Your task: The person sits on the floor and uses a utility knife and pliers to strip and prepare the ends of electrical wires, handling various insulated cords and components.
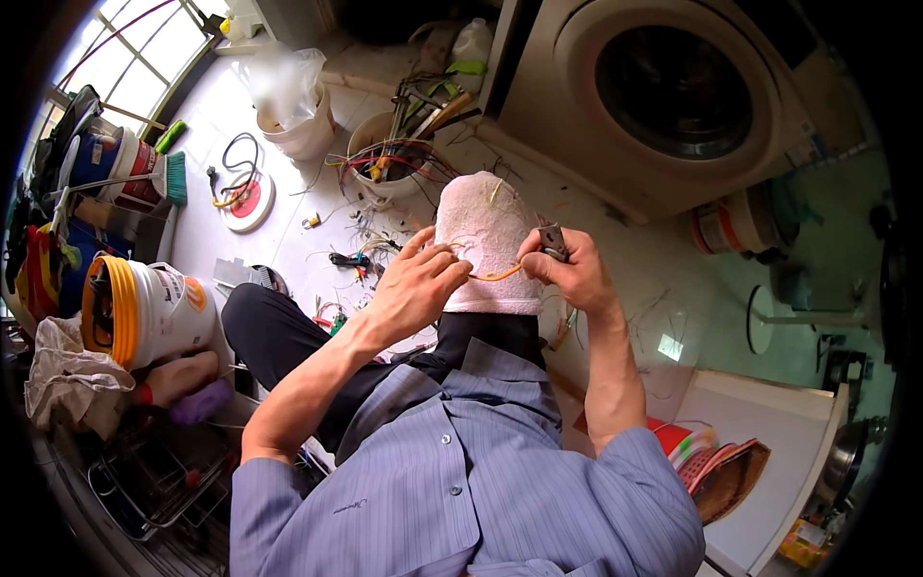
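Observation:
A pink towel (488,226) is draped over my raised knee, and both hands are above it. A thin yellow-orange wire (497,277) stretches between them with a slight sag. My left hand (415,287) is closed, pinching the wire's left end at the fingertips. On the other side, my right hand (575,274) is closed on the wire's right end. That same hand also grips a small grey metal tool (552,240), mostly covered by the fingers; its exact kind is unclear. Thin bits of wire lie on the towel.
Ahead stands a white bucket (385,183) full of cables and tools, beside another bucket (300,130) with a plastic bag. Wire scraps (370,236) litter the floor. A washing machine (663,96) is at far right, a bucket with yellow hose (173,313) at left, an open cabinet door (760,462) at right.

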Demonstrator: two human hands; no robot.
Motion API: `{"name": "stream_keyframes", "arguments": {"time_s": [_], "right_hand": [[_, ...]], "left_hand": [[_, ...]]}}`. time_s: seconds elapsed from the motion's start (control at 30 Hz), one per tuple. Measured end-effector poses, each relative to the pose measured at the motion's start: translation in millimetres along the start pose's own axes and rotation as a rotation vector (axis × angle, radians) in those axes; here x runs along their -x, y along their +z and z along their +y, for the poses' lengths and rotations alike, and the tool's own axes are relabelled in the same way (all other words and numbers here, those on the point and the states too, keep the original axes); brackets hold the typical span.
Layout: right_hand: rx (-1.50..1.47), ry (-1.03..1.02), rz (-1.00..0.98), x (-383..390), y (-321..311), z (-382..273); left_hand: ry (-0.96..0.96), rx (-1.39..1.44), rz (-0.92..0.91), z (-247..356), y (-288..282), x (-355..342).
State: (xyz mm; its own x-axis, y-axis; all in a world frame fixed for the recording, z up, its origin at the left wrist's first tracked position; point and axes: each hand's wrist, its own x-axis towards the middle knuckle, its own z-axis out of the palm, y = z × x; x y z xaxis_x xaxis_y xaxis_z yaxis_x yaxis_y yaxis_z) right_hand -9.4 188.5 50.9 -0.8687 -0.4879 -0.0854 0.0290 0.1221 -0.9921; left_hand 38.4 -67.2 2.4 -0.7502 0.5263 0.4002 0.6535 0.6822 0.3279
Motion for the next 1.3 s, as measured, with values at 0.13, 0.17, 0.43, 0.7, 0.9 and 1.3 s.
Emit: {"name": "stream_keyframes", "arguments": {"time_s": [0.13,0.17,0.43,0.7,0.9,1.3], "right_hand": [[-0.062,-0.012,0.075,-14,-9,10],[-0.08,-0.005,0.09,-19,-13,17],[0.236,0.15,0.304,-54,-18,58],[0.719,-0.197,0.296,-15,-1,56],[0.931,-0.29,0.233,2,15,61],[0.89,-0.338,0.21,-2,20,69]], "left_hand": [[-0.148,0.193,-0.135,2,1,0],[-0.174,0.238,-0.109,3,6,2],[-0.719,0.63,-0.17,0,43,-21],[-0.874,0.736,-0.323,-6,30,-44],[-0.988,0.942,-0.357,-14,35,-44],[-0.949,0.846,-0.292,-13,41,-38]]}}
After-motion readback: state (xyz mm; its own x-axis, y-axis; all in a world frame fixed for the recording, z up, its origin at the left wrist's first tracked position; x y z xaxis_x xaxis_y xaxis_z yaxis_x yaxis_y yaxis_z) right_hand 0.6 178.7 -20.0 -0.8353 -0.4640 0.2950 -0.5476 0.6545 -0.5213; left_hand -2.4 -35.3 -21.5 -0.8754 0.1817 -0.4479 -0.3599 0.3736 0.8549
